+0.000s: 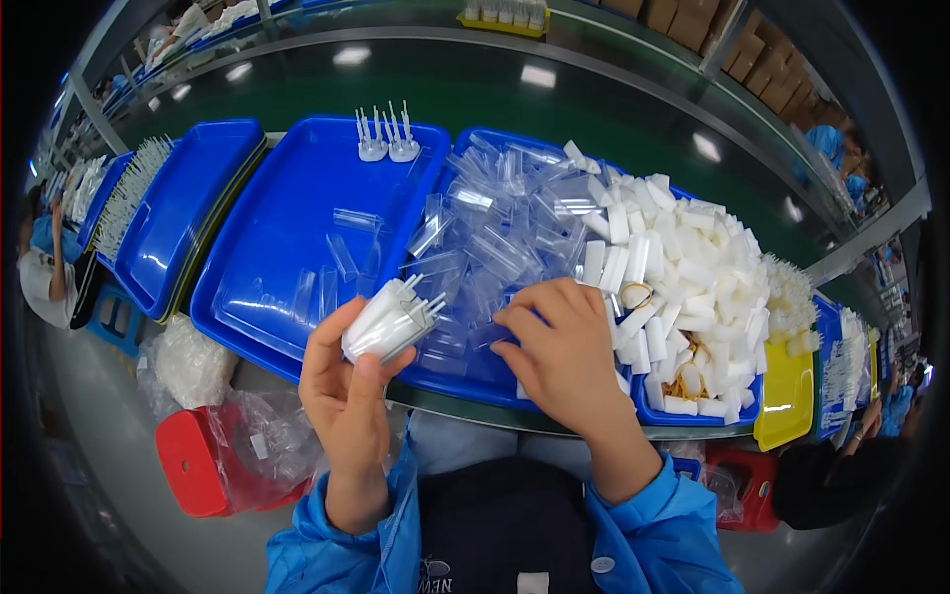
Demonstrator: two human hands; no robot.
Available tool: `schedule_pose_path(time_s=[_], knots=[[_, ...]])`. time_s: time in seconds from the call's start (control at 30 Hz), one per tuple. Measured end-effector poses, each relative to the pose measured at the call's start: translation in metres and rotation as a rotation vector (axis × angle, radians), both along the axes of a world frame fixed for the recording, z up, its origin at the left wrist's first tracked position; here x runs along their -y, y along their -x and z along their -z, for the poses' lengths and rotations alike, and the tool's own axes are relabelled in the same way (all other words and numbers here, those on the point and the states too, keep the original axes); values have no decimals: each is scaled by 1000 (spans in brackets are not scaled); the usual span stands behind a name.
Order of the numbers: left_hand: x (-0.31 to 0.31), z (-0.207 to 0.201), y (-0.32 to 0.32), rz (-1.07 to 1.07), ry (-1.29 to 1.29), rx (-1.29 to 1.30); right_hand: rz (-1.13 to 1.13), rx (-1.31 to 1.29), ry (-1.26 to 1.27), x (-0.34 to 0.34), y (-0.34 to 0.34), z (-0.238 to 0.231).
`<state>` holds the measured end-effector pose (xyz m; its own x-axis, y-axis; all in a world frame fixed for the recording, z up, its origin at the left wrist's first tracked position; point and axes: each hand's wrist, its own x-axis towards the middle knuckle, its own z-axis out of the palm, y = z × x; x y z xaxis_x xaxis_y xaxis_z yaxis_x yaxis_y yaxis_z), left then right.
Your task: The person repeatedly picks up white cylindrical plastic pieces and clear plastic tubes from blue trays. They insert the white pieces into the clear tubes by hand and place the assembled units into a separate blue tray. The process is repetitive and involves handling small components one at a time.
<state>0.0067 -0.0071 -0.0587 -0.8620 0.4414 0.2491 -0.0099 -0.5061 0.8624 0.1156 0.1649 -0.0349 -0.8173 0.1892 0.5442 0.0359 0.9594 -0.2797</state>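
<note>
My left hand (346, 416) holds a bundle of white pieces (381, 327) tilted up, thumb in front and fingers behind. Several thin white sticks poke out of its upper right end, and its glossy side looks wrapped in clear plastic. To its right, my right hand (564, 342) hovers over a pile of clear plastic sleeves (490, 247). The thumb and forefinger are bent and apart, and I see nothing held between them. A blue tray (287, 188) at the left carries some loose clear sleeves and two upright clusters of white sticks (388, 148) at its far edge.
White foam blocks (693, 257) are heaped at the right, with yellow rubber bands (691, 371) among them. A yellow tray (787, 391) lies beyond. Stacked blue trays (188, 213) stand at the left. On the floor are a red stool (193, 460) and plastic bags (267, 436).
</note>
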Motion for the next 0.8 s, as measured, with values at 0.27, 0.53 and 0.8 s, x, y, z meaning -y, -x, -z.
schedule_pose_path(time_s=[0.27,0.53,0.8], knots=[[-12,-5,-6,65,7,123,-13,-291,457,-13,-17,0],[-21,-7,-32,302,10,-59,-66,-435,1104,-8,-60,-11],[-35,-13,-53,382,114,-295,-69,-543,1010,-9,-94,-7]])
